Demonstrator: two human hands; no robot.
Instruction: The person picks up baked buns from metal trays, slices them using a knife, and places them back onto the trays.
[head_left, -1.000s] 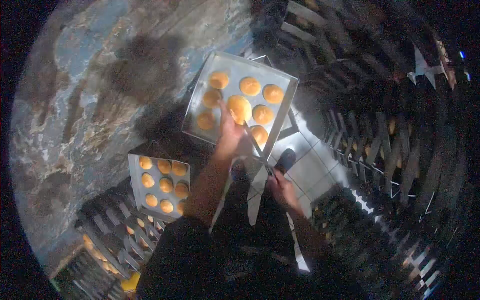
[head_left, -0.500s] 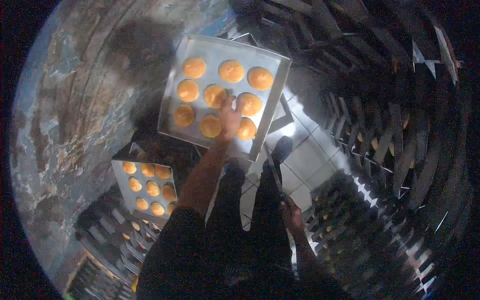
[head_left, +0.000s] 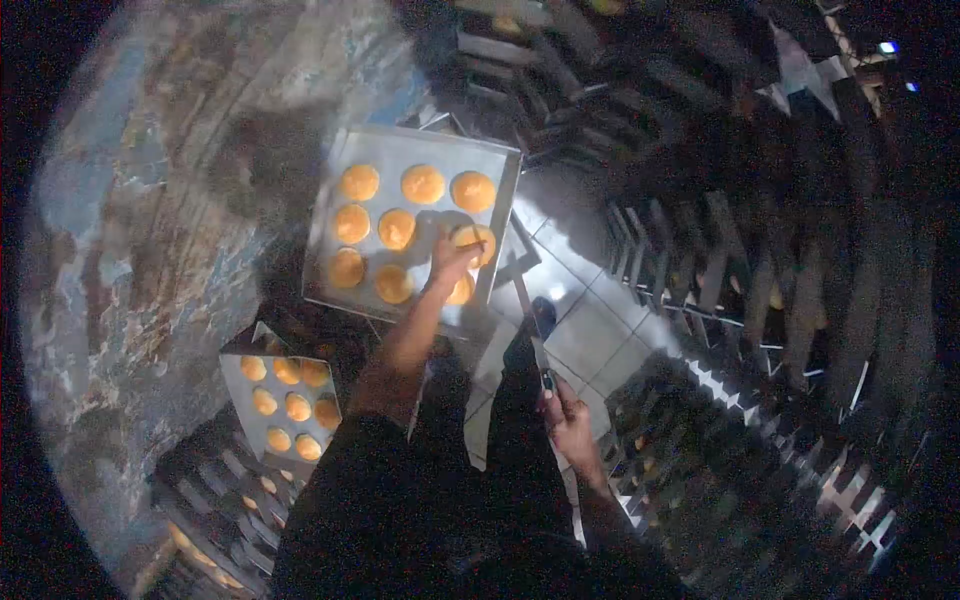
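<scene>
My left hand (head_left: 453, 264) reaches over a metal baking tray (head_left: 318, 265) of round golden buns (head_left: 397, 229). Its fingers and thumb close around a bun (head_left: 474, 240) in the middle of the tray's right column. Just below, another bun (head_left: 461, 290) is partly covered by the hand. In my right hand (head_left: 573, 430), beside my leg, is a long knife (head_left: 530, 318), gripped by its dark handle with the narrow blade pointing up toward the tray's right edge.
A second tray (head_left: 238, 385) of buns sits lower left. Dark racks with slatted shelves (head_left: 700, 300) rise at the right, with more at the lower left (head_left: 205, 480). A worn, peeling wall (head_left: 140, 230) runs along the left. Pale floor tiles (head_left: 590, 340) show between.
My left hand has moved from between the buns onto the right-column bun and closed around it. My right hand has risen with the knife. The whole view has shifted.
</scene>
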